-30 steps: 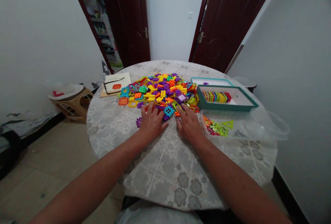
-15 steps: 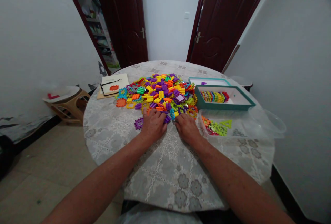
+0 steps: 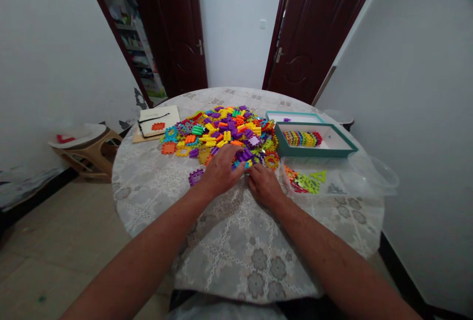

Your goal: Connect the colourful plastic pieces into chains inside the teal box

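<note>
A heap of colourful plastic building pieces (image 3: 221,130) lies on the table in front of me. My left hand (image 3: 222,171) rests at its near edge, fingers stretched over purple pieces (image 3: 244,155), with the thumb apart from them. Close beside it, my right hand (image 3: 264,185) is closed, its fingers curled by small blue and yellow pieces (image 3: 248,164). Whatever those fingers hold is hidden. A square purple toothed piece (image 3: 195,177) lies flat to the left of my left hand.
On the right stand a green-rimmed box (image 3: 334,151) with a row of coloured pieces and a clear plastic tray (image 3: 336,189) with loose pieces. A box lid (image 3: 273,115) lies behind. Glasses (image 3: 145,135) and an orange piece (image 3: 158,126) lie on a notebook (image 3: 172,111) at left.
My left hand has shifted towards my right hand, its thumb now spread away from the fingers. My right hand stays near the same pieces. The whole view has swung slightly.
</note>
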Motion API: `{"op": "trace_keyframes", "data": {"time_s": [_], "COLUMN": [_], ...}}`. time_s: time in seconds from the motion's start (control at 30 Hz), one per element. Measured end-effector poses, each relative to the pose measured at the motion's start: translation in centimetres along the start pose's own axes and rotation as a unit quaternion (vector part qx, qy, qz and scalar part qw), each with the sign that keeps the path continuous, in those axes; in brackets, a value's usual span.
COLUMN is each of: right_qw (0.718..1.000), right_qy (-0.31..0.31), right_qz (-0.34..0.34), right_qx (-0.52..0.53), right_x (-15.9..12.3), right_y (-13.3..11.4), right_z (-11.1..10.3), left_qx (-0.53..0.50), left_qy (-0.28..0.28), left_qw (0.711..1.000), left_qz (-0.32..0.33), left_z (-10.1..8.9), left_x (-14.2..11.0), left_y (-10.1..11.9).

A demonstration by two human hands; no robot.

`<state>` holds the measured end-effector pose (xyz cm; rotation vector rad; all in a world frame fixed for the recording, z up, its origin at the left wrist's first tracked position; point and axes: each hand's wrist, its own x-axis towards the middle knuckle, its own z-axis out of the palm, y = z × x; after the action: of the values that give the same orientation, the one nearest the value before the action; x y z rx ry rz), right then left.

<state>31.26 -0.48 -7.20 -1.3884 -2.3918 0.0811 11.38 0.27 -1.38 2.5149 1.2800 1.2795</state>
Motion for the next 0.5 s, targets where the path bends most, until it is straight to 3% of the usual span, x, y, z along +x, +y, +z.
{"op": "trace_keyframes", "data": {"time_s": [0.17, 0.37, 0.5], "right_qw": [1.0, 0.995, 0.998], "right_qy": [0.021, -0.055, -0.007], "right_qz": [-0.001, -0.082, -0.06], "right_qx": [-0.007, -0.001, 0.027], "right_x": [-0.3, -0.2, -0.2], "right_y": [-0.4, -0.7, -0.4], "right_z": [-0.1, -0.5, -0.7], "left_qx": [-0.01, -0.014, -0.016], "left_qy": [-0.022, -0.041, -0.032], "left_qw": [0.999, 0.999, 0.999], "left_qz": [-0.025, -0.019, -0.011], "left_z": [1.9, 3.2, 3.3], "left_x": [0.7, -0.2, -1.1], "left_y": [-1.3, -3.0, -3.7]}}
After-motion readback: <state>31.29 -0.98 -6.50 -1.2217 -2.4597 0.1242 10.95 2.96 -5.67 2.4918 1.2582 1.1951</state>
